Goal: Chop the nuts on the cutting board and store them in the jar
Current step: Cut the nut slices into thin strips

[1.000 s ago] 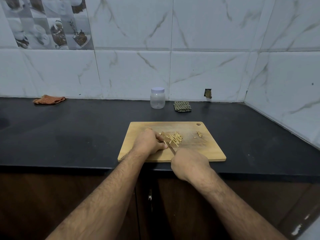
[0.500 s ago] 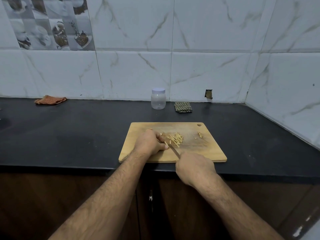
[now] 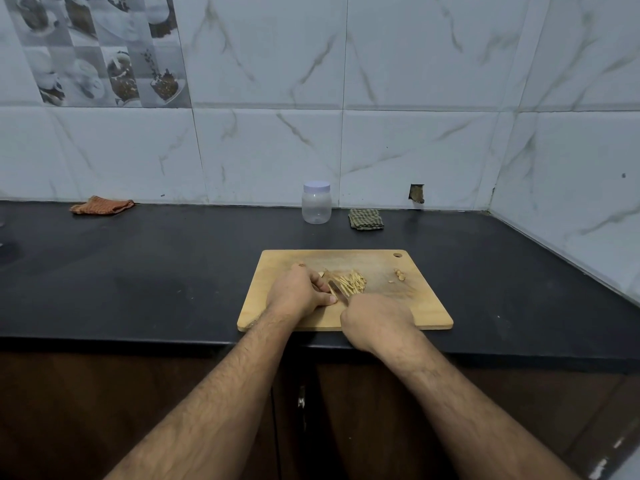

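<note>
I read no brand, label or writing on anything here. At far left an orange cloth (image 3: 102, 205) lies against the wall on the black counter (image 3: 138, 282). The wooden cutting board (image 3: 426, 306) sits at the counter's front edge. My left hand (image 3: 299, 294) rests on the board, fingers curled, pinning a nut piece against the knife blade (image 3: 337, 289). Just right of it lies the pile of slivered nuts (image 3: 351, 281). My right hand (image 3: 377, 320) is fisted round the knife handle, which it hides. A few nut bits (image 3: 399, 274) lie further right. Behind the board stands the lidded clear jar (image 3: 316, 203), with a folded green cloth (image 3: 365, 219) beside it.
</note>
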{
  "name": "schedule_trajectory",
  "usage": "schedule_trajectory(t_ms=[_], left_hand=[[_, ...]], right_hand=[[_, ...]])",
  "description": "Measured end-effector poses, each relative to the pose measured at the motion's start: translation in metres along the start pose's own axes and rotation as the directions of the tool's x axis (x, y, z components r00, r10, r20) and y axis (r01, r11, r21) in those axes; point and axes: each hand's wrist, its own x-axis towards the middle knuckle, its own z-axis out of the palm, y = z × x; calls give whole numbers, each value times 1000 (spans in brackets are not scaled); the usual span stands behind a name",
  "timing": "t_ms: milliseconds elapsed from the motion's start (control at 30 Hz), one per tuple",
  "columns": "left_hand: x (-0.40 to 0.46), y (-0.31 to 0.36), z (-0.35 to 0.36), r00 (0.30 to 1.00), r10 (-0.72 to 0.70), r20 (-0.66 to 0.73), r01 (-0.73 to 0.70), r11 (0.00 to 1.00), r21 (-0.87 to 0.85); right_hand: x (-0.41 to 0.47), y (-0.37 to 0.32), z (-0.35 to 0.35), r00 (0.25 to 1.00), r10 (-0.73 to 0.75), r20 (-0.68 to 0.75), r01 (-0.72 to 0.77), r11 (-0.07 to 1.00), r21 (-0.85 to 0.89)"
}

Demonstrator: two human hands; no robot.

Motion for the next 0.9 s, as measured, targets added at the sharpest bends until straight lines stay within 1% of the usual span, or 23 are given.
schedule_trajectory(t_ms=[900], left_hand=[[1, 2, -3, 1000, 3, 13, -3, 1000, 11]], right_hand=[[4, -10, -2, 1000, 5, 21, -5, 1000, -23]])
